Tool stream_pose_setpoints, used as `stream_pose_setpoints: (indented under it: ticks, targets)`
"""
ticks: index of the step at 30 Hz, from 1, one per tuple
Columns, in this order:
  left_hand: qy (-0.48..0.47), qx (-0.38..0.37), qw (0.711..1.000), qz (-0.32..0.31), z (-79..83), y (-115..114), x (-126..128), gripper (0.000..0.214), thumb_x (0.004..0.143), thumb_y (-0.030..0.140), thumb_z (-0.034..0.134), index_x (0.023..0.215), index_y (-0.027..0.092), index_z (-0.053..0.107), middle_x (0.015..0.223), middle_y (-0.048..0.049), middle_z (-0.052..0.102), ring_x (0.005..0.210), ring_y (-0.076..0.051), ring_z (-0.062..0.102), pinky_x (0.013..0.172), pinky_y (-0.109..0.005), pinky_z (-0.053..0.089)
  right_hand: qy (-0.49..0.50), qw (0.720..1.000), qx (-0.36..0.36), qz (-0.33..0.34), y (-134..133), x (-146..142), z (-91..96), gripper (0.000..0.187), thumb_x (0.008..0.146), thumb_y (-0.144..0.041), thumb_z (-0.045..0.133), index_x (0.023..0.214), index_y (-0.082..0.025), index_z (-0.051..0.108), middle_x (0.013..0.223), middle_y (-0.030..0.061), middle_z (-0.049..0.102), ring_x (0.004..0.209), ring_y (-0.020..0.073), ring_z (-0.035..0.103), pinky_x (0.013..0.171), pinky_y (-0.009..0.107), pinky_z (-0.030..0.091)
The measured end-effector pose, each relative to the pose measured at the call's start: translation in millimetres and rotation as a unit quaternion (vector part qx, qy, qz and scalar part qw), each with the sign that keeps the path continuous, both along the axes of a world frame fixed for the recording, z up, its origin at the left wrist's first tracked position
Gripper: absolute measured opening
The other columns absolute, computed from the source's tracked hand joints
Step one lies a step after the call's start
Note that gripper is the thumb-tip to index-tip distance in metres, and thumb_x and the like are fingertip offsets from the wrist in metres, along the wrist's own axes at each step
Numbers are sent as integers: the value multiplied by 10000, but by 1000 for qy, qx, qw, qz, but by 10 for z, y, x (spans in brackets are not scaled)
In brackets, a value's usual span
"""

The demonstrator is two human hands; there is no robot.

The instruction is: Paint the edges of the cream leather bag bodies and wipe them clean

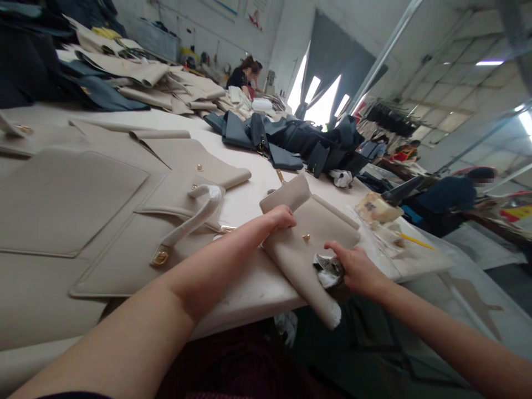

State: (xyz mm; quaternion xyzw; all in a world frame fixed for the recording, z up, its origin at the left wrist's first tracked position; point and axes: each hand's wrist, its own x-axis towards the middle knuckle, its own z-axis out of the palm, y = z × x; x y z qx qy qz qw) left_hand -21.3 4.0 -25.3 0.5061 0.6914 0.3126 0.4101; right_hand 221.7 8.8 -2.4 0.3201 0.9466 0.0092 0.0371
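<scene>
Workshop all round you, and a long pale desk [245, 291] loaded with cut panels. Right at its near edge lies the beige pouch [320, 227]. Its long axis runs from 11 o'clock to 5 o'clock, and the 5 o'clock end hangs off the desk edge.

Your left hand [280, 217] sits on the pouch's 10 o'clock side. The fingers are curled together against the material, though whether they pinch a fold or only press down, you can't tell from here. Your right hand [355, 270] comes in from 4 o'clock, fingers clamped on a crumpled rag [329, 270] that touches the pouch's right edge.

Between your two hands there's a small brass stud [306, 237], lying at 10 o'clock from the rag and close to it. The right hand is the nearer of the two to that stud.

At 9 o'clock of the pouch there's a beige bag [137, 249] lying flat, with its wrapped handle [199, 213]. Dark bags [291, 141] are heaped at 12 o'clock. A yellow pencil [415, 241] lies at 3 o'clock, well apart from your hand.

One co-worker [243, 75] stands at the far end and another [449, 194] bends low at 2 o'clock, neither near your hands.

As for writing, no brand or label shows on the pouch. The wall posters and the red-and-yellow sign at the right edge are too small or blurred to read.
</scene>
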Motion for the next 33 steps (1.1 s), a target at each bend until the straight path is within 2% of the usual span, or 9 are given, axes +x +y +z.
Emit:
stream_pose_setpoints:
  ticks: [4, 7, 12, 16, 19, 24, 27, 30, 33]
  targets:
    - [-5, 3, 1000, 3, 9, -2, -8, 203, 609, 57, 572, 770, 109, 684, 528, 22, 538, 467, -102, 507, 446, -197, 368, 117, 988, 25, -98, 229, 204, 359, 559, 626, -41, 526, 1153, -204, 437, 801, 17, 722, 755, 235, 669, 692, 302, 398]
    - [-8, 5, 1000, 1, 19, -18, -15, 199, 608, 61, 572, 767, 113, 682, 520, 26, 527, 466, -101, 498, 441, -195, 367, 213, 967, 17, -140, 228, 141, 512, 544, 610, -103, 553, 1128, -222, 439, 783, 9, 721, 714, 227, 663, 634, 277, 424]
    - [-4, 0, 1000, -4, 13, -25, -15, 224, 607, 65, 572, 788, 121, 691, 524, 27, 541, 470, -103, 500, 450, -194, 386, 176, 976, -114, -63, -8, -76, 137, 565, 621, -74, 513, 1152, -220, 389, 731, -27, 708, 647, 194, 647, 621, 257, 420]
    - [6, 5, 1000, -3, 8, -19, 1, 323, 589, 51, 575, 871, 135, 708, 601, 21, 595, 516, -104, 531, 476, -186, 397, 65, 997, -1, -39, 52, -24, -138, 587, 562, 23, 474, 1102, -207, 450, 808, 7, 722, 795, 216, 661, 730, 295, 369]
    - [16, 5, 1000, -4, 44, -40, -6, 335, 594, 54, 576, 892, 125, 713, 604, 20, 590, 507, -100, 507, 472, -191, 385, 61, 993, 59, -78, 275, 105, -15, 598, 565, 27, 488, 1117, -201, 476, 801, 29, 722, 801, 248, 658, 765, 335, 348]
    - [15, -3, 1000, -22, 103, -74, -35, 299, 606, 51, 559, 850, 118, 719, 554, 30, 555, 475, -94, 476, 450, -192, 357, 129, 959, 177, -179, 628, 272, 454, 579, 629, -76, 547, 1187, -200, 459, 847, 62, 712, 802, 297, 651, 726, 354, 391]
    - [12, -4, 1000, -26, 94, -62, -37, 298, 614, 58, 548, 849, 121, 721, 560, 29, 565, 474, -94, 479, 442, -192, 349, 165, 942, 196, -217, 786, 283, 605, 595, 657, -137, 584, 1227, -197, 428, 838, 60, 699, 839, 300, 654, 722, 340, 419]
    - [13, -3, 1000, -25, 62, -41, -35, 281, 617, 70, 544, 829, 121, 721, 571, 24, 576, 483, -100, 492, 439, -196, 352, 131, 943, 182, -247, 926, 232, 518, 581, 707, -154, 575, 1256, -183, 388, 882, 64, 699, 868, 276, 652, 706, 320, 422]
    - [16, 1, 1000, -21, 27, -17, -38, 294, 603, 67, 548, 832, 129, 721, 621, 14, 613, 523, -112, 533, 451, -197, 367, 78, 950, 170, -250, 1012, 171, 214, 557, 685, -104, 580, 1218, -181, 439, 825, 48, 694, 790, 255, 658, 654, 300, 401]
